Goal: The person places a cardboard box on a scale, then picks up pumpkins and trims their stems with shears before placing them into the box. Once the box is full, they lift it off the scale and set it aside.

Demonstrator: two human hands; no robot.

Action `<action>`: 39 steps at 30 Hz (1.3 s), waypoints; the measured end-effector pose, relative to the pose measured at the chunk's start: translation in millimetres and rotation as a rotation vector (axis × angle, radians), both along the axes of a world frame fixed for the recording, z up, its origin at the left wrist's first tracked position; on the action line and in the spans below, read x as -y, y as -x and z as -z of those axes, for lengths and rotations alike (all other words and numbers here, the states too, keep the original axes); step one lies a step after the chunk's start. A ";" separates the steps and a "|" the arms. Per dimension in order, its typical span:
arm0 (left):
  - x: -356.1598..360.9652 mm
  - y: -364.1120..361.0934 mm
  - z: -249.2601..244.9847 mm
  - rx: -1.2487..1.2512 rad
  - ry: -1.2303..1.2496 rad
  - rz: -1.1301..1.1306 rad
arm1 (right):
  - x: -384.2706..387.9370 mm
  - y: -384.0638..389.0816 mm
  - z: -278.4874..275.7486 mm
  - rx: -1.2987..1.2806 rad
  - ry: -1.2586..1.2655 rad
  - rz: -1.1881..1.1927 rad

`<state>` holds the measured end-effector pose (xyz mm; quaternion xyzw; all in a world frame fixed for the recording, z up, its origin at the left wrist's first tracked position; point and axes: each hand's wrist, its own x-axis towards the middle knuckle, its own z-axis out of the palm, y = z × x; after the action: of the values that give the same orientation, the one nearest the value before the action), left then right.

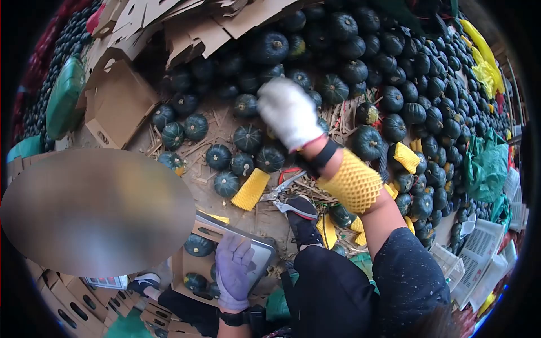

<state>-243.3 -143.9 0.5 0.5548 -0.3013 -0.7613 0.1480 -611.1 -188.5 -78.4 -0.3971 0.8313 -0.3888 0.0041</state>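
My right hand (289, 112), in a white glove smeared by motion, is over several dark green pumpkins (248, 138) on the ground. Its fingers and anything in them cannot be made out. A yellow foam net sleeve (354, 181) is around my right forearm. My left hand (234, 269), in a purple glove, lies with its fingers stretched out over the edge of a grey tray-like surface (263, 253), beside an open cardboard box (179, 265) holding several pumpkins. Red-handled shears (276, 194) and a yellow foam net (251, 189) lie between my hands.
Pumpkins (434, 121) are heaped across the back and right. An open carton (119, 101) and flattened cardboard (208, 25) are at the upper left. White plastic crates (476, 259) stand at the right. A blurred oval covers part of the left side.
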 end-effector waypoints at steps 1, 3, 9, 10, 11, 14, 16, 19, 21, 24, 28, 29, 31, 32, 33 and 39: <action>-0.5 -2.2 2.1 -0.014 0.014 0.014 | -2.2 26.3 0.3 -0.096 -0.053 0.092; 1.0 -4.0 -0.1 -0.018 0.032 0.025 | -3.0 74.3 34.8 -0.136 -0.476 0.243; 3.7 5.7 2.6 0.056 -0.041 0.015 | 5.0 117.9 58.5 0.141 -0.602 -0.003; 3.2 5.5 4.5 0.037 -0.016 0.038 | 4.1 117.7 53.6 0.170 -0.643 -0.019; 3.2 4.6 3.5 0.035 -0.007 0.047 | 1.4 112.3 49.0 0.205 -0.685 -0.035; 4.0 6.0 -3.3 0.040 0.005 0.047 | -31.5 86.9 30.2 0.257 -0.435 -0.147; 6.5 7.2 -7.8 0.073 -0.028 0.031 | -54.7 61.5 6.2 0.643 -0.183 -0.217; 8.1 -0.6 -0.7 0.061 -0.040 0.027 | -91.9 11.6 -7.8 1.712 0.506 -0.257; 6.0 -0.8 3.1 0.021 -0.024 0.033 | -93.4 -10.9 -16.2 2.130 0.754 -0.265; 5.7 6.7 -0.8 0.018 0.055 0.106 | -97.0 -39.4 -16.2 2.291 0.862 0.009; 2.8 12.2 -7.6 0.023 -0.032 0.037 | -90.6 -49.0 -7.3 2.260 0.852 0.122; 3.0 13.3 -7.4 0.011 -0.031 0.043 | -89.5 -51.6 -4.4 2.257 0.855 0.123; 3.6 17.4 -7.4 0.022 -0.010 0.059 | -88.7 -60.9 -1.2 2.080 0.771 0.118; 1.1 23.4 -9.1 0.031 -0.003 0.067 | -84.9 -75.4 -23.6 1.914 0.731 0.172; -1.5 29.5 -10.7 0.040 0.004 0.074 | -90.1 -85.3 -32.8 1.823 0.686 -0.152; 12.6 20.6 -31.3 0.215 0.550 -0.064 | -102.4 -54.1 -84.1 0.612 0.042 -0.778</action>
<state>-263.8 -156.5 31.8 0.5803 -0.4928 -0.5829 0.2840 -557.0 -86.1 5.7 -0.5457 0.5739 -0.4740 0.3849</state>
